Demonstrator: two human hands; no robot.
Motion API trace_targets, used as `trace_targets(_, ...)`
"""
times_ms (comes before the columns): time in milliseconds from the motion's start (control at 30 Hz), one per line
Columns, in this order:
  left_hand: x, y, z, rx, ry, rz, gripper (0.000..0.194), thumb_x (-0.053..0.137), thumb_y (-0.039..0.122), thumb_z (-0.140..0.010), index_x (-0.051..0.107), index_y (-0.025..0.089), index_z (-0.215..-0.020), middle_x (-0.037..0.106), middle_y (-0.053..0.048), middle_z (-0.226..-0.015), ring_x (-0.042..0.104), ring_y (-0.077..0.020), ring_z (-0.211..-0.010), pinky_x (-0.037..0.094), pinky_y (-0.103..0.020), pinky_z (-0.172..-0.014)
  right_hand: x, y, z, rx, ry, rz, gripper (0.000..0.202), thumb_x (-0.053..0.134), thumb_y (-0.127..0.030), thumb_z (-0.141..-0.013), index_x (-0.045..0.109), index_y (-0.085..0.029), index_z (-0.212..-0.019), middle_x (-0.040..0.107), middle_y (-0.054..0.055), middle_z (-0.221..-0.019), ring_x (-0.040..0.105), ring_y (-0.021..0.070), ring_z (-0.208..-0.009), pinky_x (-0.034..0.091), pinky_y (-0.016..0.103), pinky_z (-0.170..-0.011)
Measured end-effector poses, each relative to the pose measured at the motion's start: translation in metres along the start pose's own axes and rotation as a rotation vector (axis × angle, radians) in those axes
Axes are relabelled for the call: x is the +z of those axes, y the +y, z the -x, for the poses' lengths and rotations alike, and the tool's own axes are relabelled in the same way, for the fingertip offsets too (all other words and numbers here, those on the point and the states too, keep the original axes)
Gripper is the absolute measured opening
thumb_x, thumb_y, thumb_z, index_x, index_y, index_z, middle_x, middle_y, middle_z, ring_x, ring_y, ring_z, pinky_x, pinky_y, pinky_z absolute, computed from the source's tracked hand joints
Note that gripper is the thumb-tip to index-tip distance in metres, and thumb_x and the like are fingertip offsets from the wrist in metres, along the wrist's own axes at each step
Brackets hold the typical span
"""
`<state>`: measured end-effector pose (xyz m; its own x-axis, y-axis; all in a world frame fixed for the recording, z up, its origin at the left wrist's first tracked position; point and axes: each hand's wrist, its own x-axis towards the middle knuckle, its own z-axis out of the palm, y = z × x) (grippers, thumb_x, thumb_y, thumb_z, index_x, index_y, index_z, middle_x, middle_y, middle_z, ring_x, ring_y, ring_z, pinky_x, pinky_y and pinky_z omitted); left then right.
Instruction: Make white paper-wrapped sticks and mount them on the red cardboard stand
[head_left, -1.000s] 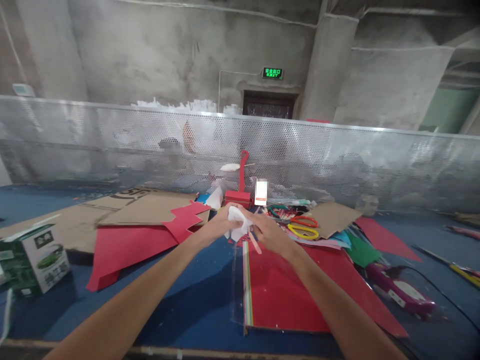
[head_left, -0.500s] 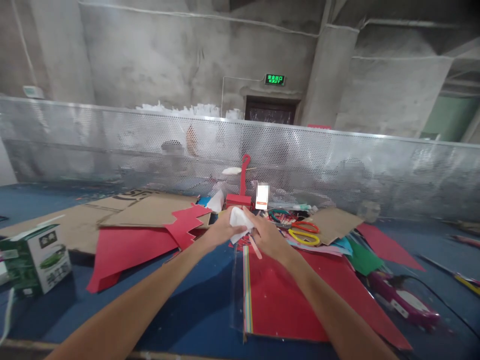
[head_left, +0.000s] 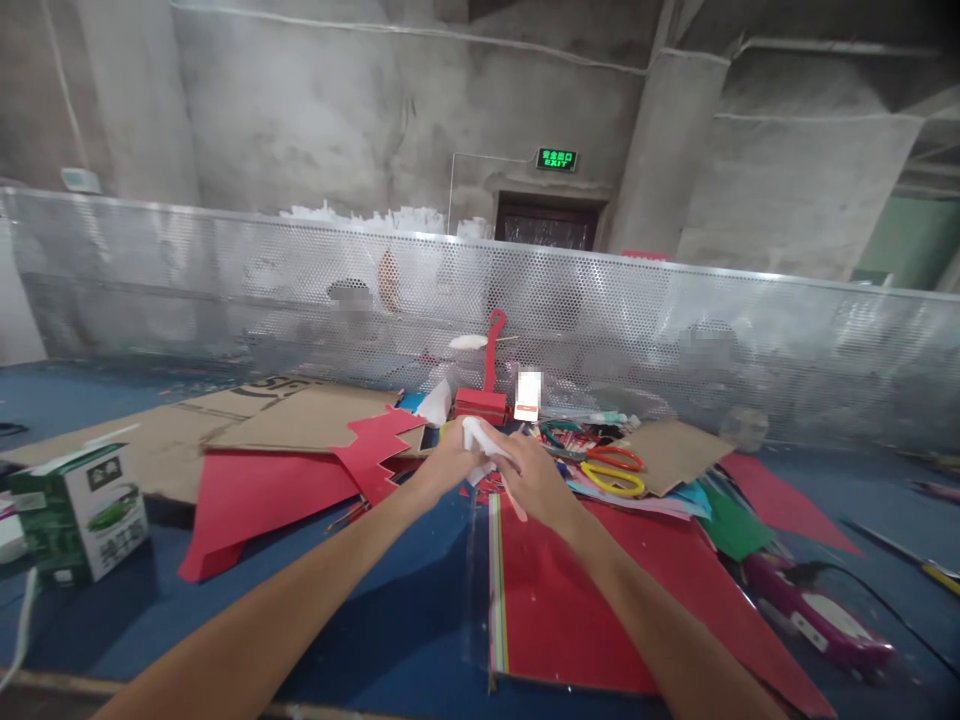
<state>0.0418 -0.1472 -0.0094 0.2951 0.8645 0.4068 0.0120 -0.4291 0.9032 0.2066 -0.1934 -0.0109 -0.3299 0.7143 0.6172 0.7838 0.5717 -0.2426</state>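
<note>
A crumpled white tissue is between my two hands, above the middle of the table. My left hand is closed on its left side, and my right hand grips it from the right. Some fingertips are hidden in the folds. Just behind the hands stands a red paper box with a tall looped red strip rising from it. Below my right hand lies a stack of red paper sheets, with edges in several colours.
Yellow-handled scissors and orange-handled scissors lie right of the hands. A lit phone leans behind. Cardboard and a green-white box are left; a purple device with a cable is right. A perforated metal screen borders the back.
The tissue is more bunched up, and my hands have drawn closer together over it. The whole view has shifted slightly.
</note>
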Motion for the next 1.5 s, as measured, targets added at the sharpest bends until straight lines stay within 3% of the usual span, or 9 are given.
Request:
trace_targets(100, -0.004, 0.008, 0.000, -0.038, -0.025, 0.017, 0.042, 0.068, 0.019, -0.068, 0.058, 0.015, -0.109, 0.065, -0.003, -0.092, 0.061, -0.0187, -0.084, 0.049, -0.028, -0.070, -0.004, 0.006, -0.002, 0.046, 0.039, 0.017, 0.048, 0.047, -0.022, -0.096, 0.049, -0.027, -0.145, 0.064, 0.007, -0.096, 0.058, 0.0223, -0.090, 0.044, 0.033, -0.083)
trace_targets(267, -0.015, 0.016, -0.002, -0.067, -0.096, 0.091, 0.037, 0.069, 0.031, -0.077, 0.060, 0.016, -0.110, 0.067, -0.007, -0.101, 0.065, -0.0211, -0.089, 0.052, -0.032, -0.076, -0.011, 0.016, -0.006, 0.112, 0.113, -0.050, 0.049, 0.058, -0.019, -0.087, 0.054, -0.022, -0.135, 0.065, 0.009, -0.123, 0.059, 0.0243, -0.110, 0.042, 0.035, -0.095)
trace_targets(500, -0.009, 0.019, 0.002, 0.046, -0.128, 0.074, 0.034, 0.075, 0.032, -0.074, 0.061, 0.015, -0.099, 0.062, -0.001, -0.083, 0.059, -0.0141, -0.075, 0.047, -0.024, -0.068, -0.008, 0.015, -0.002, 0.159, 0.053, -0.087, 0.033, 0.051, -0.013, -0.081, 0.050, -0.018, -0.114, 0.067, 0.009, -0.104, 0.062, 0.0233, -0.090, 0.042, 0.029, -0.076)
trace_targets(667, -0.006, 0.021, 0.004, -0.022, -0.158, 0.254, 0.036, 0.074, 0.041, -0.076, 0.062, 0.015, -0.098, 0.064, -0.002, -0.086, 0.061, -0.0162, -0.079, 0.051, -0.029, -0.074, -0.007, 0.013, 0.000, 0.156, -0.023, -0.092, 0.033, 0.043, -0.010, -0.081, 0.047, -0.021, -0.112, 0.066, 0.007, -0.095, 0.062, 0.0235, -0.084, 0.038, 0.028, -0.069)
trace_targets(800, -0.009, 0.021, 0.002, -0.021, -0.114, 0.177, 0.039, 0.077, 0.042, -0.073, 0.065, 0.014, -0.097, 0.066, -0.004, -0.088, 0.062, -0.0175, -0.080, 0.052, -0.030, -0.075, -0.010, 0.013, 0.000, 0.144, -0.006, -0.017, 0.027, 0.044, -0.010, -0.078, 0.048, -0.021, -0.102, 0.063, 0.005, -0.085, 0.059, 0.0227, -0.079, 0.034, 0.028, -0.068)
trace_targets(933, -0.010, 0.022, 0.002, 0.005, -0.075, 0.120, 0.039, 0.081, 0.038, -0.067, 0.064, 0.014, -0.094, 0.065, -0.002, -0.083, 0.060, -0.0151, -0.074, 0.050, -0.026, -0.069, -0.012, 0.008, 0.001, 0.121, -0.011, -0.058, 0.013, 0.047, -0.024, -0.089, 0.048, -0.021, -0.101, 0.064, 0.004, -0.085, 0.059, 0.0212, -0.078, 0.034, 0.028, -0.068)
trace_targets(1067, -0.010, 0.021, 0.002, 0.002, -0.057, 0.055, 0.038, 0.081, 0.033, -0.065, 0.063, 0.015, -0.093, 0.065, -0.001, -0.081, 0.059, -0.0137, -0.070, 0.048, -0.024, -0.064, -0.011, 0.005, 0.002, 0.116, -0.034, -0.112, 0.022, 0.039, -0.041, -0.099, 0.049, -0.021, -0.099, 0.065, 0.005, -0.088, 0.061, 0.0214, -0.084, 0.035, 0.028, -0.069)
trace_targets(1333, -0.007, 0.016, 0.004, -0.055, -0.114, 0.111, 0.038, 0.079, 0.031, -0.066, 0.069, 0.014, -0.098, 0.068, -0.003, -0.085, 0.063, -0.0164, -0.073, 0.052, -0.028, -0.067, -0.008, 0.002, 0.000, 0.179, 0.035, -0.070, 0.021, 0.051, -0.042, -0.093, 0.046, -0.022, -0.088, 0.060, 0.001, -0.077, 0.058, 0.0192, -0.071, 0.030, 0.026, -0.062)
trace_targets(1500, -0.007, 0.018, 0.005, -0.079, -0.183, 0.208, 0.036, 0.076, 0.040, -0.073, 0.071, 0.016, -0.100, 0.071, -0.005, -0.095, 0.067, -0.0200, -0.084, 0.055, -0.034, -0.081, -0.007, 0.007, 0.000, 0.238, -0.015, -0.047, 0.014, 0.050, -0.033, -0.095, 0.048, -0.021, -0.102, 0.065, 0.004, -0.088, 0.061, 0.0204, -0.078, 0.031, 0.025, -0.064)
